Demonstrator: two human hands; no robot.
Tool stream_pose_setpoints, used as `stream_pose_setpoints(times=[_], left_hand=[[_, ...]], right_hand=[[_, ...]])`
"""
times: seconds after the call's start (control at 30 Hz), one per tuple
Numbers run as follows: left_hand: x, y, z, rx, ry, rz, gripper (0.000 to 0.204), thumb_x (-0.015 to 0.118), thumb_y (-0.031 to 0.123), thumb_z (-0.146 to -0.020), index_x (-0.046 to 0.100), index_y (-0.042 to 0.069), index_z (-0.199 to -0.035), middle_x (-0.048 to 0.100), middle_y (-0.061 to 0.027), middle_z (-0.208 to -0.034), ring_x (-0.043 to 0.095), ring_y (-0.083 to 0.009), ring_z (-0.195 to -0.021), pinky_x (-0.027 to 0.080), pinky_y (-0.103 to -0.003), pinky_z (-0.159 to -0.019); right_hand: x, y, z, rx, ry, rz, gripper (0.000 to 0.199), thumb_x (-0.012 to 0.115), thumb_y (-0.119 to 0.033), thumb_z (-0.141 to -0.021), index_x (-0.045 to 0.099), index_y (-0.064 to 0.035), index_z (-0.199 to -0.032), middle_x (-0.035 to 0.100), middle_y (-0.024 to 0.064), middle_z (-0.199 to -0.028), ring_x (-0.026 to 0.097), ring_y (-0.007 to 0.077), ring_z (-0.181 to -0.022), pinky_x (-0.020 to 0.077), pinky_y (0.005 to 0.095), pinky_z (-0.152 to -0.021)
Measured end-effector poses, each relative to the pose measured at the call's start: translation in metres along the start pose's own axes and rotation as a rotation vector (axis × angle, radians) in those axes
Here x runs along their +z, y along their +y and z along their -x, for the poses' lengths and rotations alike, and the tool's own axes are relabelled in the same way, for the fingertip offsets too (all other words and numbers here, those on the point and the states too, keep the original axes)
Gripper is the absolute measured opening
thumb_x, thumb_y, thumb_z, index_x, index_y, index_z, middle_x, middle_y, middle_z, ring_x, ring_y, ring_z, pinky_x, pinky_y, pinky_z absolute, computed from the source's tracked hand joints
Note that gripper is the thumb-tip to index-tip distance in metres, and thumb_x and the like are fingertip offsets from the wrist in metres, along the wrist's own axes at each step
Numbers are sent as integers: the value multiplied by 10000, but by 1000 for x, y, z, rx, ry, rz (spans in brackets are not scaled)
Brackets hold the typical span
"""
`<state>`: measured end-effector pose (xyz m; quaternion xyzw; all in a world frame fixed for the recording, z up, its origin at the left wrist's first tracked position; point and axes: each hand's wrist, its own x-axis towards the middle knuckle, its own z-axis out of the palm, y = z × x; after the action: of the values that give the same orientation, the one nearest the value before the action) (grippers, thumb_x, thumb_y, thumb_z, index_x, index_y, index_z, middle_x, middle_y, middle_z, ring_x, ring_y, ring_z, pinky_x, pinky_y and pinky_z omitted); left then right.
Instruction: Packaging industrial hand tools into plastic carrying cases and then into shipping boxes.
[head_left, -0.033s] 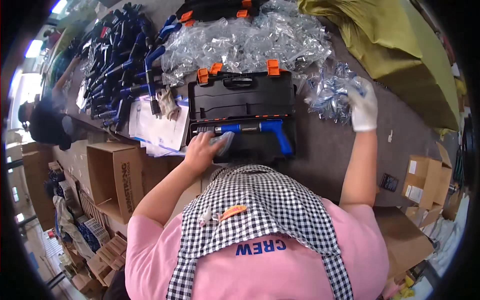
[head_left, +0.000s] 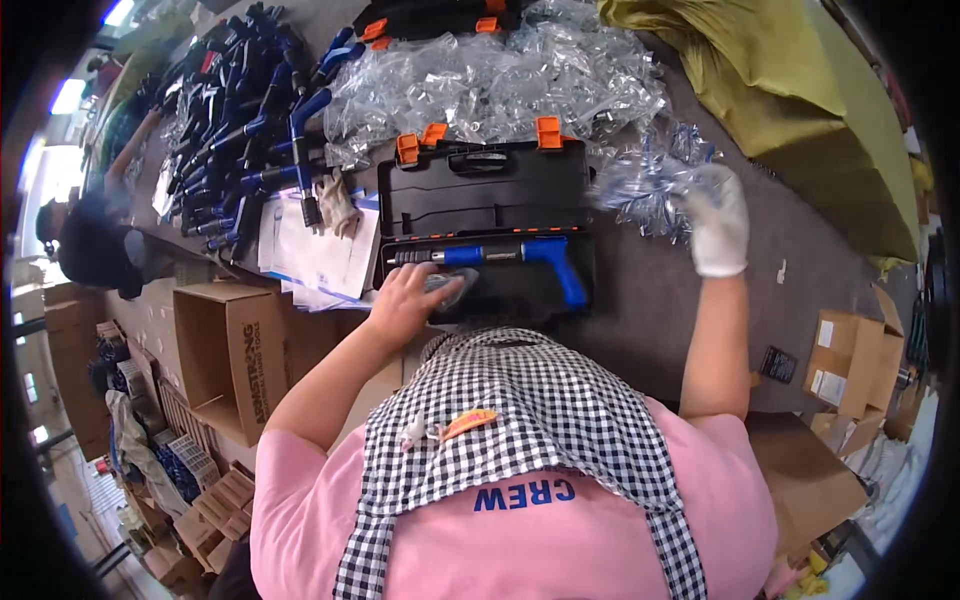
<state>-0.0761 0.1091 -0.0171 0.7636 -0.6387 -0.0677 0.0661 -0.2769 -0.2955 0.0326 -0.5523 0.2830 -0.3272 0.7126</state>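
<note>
Blue tool [head_left: 543,250] lies in the open black case [head_left: 425,197]. My bare left hand [head_left: 400,300] is at the case's front left, thumb and fingers pinching a small bag [head_left: 457,289]. Right of the case, my gloved right hand [head_left: 718,228] is at shiny packets [head_left: 655,213]; blur, can't tell its grip. Clear bags [head_left: 480,90] behind the case.

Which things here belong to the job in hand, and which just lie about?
In use, apparently:
blue pistol-shaped tool
open black plastic case
clear plastic packet at the left hand
clear bluish packets at the white-gloved right hand

Lying about, apparently:
crumpled beige glove
brown cardboard box
olive-green sheeting
</note>
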Motion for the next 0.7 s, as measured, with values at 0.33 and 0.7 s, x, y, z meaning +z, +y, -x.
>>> stream_pose_setpoints(times=[0.33,0.7], left_hand=[[41,-49,9,116,214,247,317,725,85,-730,676,80,-1043,545,-122,-989,536,-321,-919,482,-419,-786],[25,-51,28,11,553,538,270,754,82,-713,667,52,-966,619,-148,-1085,603,-336,-994,498,-414,-844]], right_hand=[[81,102,115,-491,-521,853,210,713,-26,-724,613,-99,-894,586,111,-952,608,317,-841,517,383,-715],[127,115,122,-435,-666,1725,88,590,-77,-733,613,-111,-811,634,55,-848,594,253,-904,485,370,-766]])
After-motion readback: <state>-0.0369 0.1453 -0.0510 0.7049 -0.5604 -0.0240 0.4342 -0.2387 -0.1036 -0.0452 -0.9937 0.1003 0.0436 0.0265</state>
